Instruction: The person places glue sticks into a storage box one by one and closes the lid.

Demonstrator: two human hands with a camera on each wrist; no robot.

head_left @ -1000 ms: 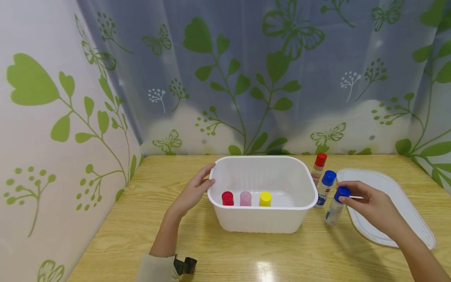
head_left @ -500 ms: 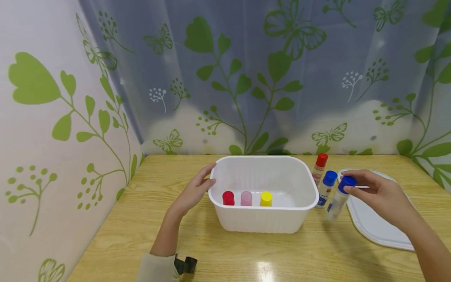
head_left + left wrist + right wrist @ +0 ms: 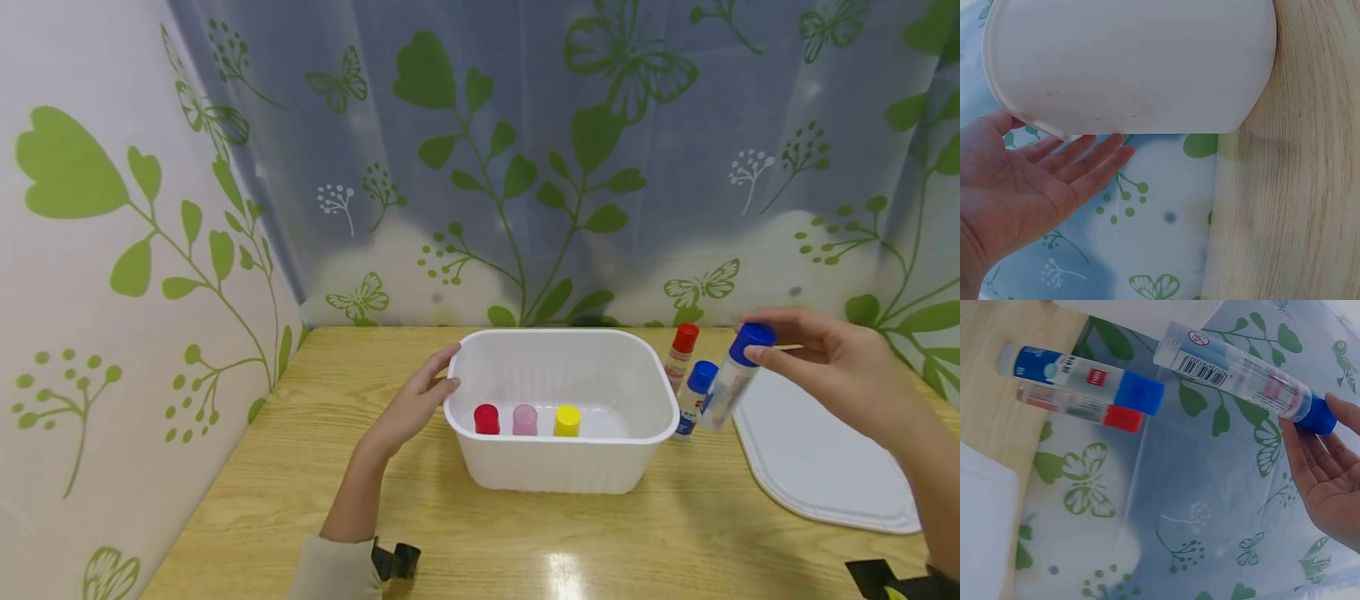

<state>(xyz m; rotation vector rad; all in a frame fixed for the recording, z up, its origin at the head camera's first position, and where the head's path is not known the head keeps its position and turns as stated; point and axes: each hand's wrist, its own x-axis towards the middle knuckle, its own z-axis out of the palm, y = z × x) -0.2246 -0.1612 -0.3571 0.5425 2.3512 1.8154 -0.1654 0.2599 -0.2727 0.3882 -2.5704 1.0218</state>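
A clear glue stick (image 3: pixel 726 392) with a blue cap is raised in my right hand (image 3: pixel 847 367), cap up and tilted. Thumb and fingers pinch its cap; the printed barcode shows in the right wrist view. Beside it stand a blue-capped glue stick (image 3: pixel 697 398) with a blue-and-white label and a red-capped one (image 3: pixel 681 354). My left hand (image 3: pixel 411 408) rests at the left rim of a white plastic bin (image 3: pixel 551 467), fingers nearly straight against its far left corner. Inside are red (image 3: pixel 486 420), pink (image 3: pixel 524 421) and yellow (image 3: pixel 567 422) caps, their lower parts hidden by the front wall.
A white lid (image 3: pixel 832 467) lies flat on the wooden table (image 3: pixel 465 542), right of the bin and under my right hand. Behind the table hangs a leaf-and-butterfly patterned curtain (image 3: pixel 510 250); similar patterned material stands at the left.
My right hand has lifted the clear glue stick off the table, moving up and slightly right. The left hand and bin have stayed put.
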